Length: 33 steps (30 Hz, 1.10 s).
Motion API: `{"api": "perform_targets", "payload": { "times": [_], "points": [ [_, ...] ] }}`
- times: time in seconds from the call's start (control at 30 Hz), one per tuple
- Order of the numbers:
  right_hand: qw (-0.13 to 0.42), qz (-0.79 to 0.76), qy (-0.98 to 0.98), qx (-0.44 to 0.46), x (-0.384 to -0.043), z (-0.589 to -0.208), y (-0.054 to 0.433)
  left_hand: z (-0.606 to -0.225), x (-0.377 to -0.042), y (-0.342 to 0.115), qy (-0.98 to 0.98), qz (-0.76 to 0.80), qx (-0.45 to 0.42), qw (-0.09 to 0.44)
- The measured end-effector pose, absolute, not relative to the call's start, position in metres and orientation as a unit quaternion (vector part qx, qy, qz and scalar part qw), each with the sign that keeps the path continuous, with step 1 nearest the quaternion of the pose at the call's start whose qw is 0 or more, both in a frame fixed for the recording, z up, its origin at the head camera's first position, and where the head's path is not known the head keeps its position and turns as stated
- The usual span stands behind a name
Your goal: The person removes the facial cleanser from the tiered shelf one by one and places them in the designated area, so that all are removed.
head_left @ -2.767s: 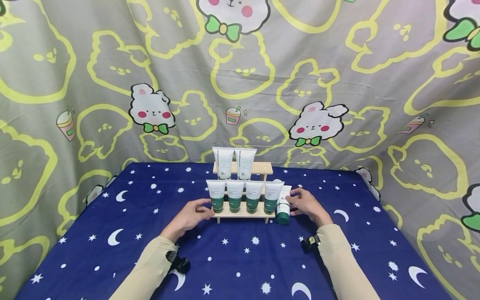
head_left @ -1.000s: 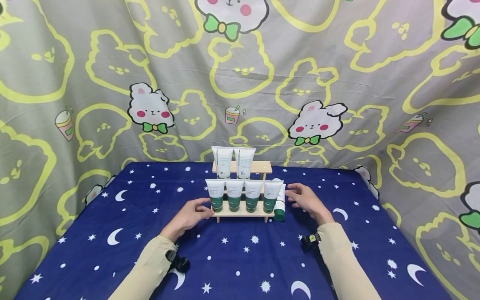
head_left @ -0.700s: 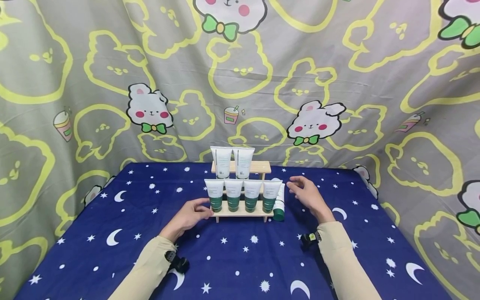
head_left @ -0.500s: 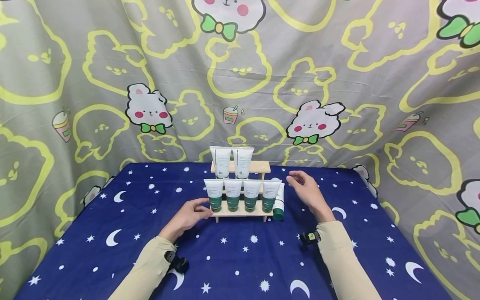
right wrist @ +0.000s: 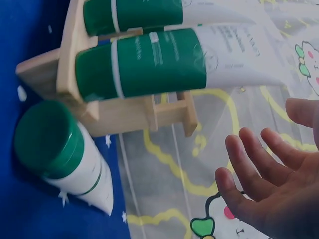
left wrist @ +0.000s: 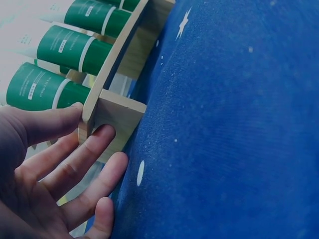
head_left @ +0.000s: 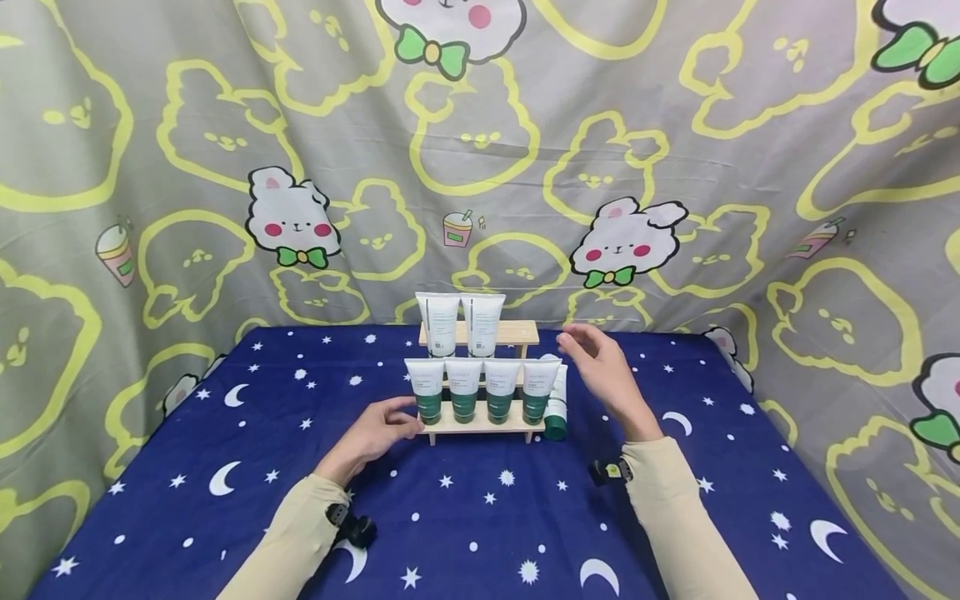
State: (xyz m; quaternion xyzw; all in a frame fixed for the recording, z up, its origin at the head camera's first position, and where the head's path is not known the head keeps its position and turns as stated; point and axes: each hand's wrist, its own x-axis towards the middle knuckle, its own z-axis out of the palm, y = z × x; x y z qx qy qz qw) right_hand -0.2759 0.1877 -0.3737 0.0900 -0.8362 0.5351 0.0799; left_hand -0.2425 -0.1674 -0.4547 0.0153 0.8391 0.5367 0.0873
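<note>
A stepped wooden display stand (head_left: 480,429) holds several white and green squeeze tubes (head_left: 464,390) along its lower step. Two taller white tubes (head_left: 439,323) stand higher up at the left. My left hand (head_left: 375,433) pinches the left end of the lower step; in the left wrist view the thumb lies on its edge and fingers meet the leg. My right hand (head_left: 602,371) hovers by the stand's right side, fingers loosely bent around nothing. Beneath it, on the cloth, a separate white tube (right wrist: 84,174) with a green cap (head_left: 555,428) leans against the stand's right side.
A dark blue cloth (head_left: 450,533) with white stars and moons covers the table. Behind it hangs a grey curtain (head_left: 360,150) with yellow cartoon outlines. The stand's top shelf (head_left: 517,332) has bare wood right of the two tall tubes.
My right hand has let go of the loose tube after shifting it left against the stand, then risen and moved farther back. The left hand stays at the stand's left end.
</note>
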Motion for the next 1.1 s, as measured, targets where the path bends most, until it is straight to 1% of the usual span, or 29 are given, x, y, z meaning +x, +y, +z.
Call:
{"api": "perform_targets", "payload": {
  "times": [0.63, 1.1],
  "points": [
    [0.088, 0.500, -0.848, 0.155, -0.281, -0.348, 0.158, -0.454, -0.241, -0.168, 0.847, 0.525, 0.009, 0.086],
    [0.070, 0.477, -0.856, 0.184, -0.285, -0.330, 0.138, -0.450, -0.238, -0.166, 0.846, 0.526, 0.009, 0.087]
  ]
}}
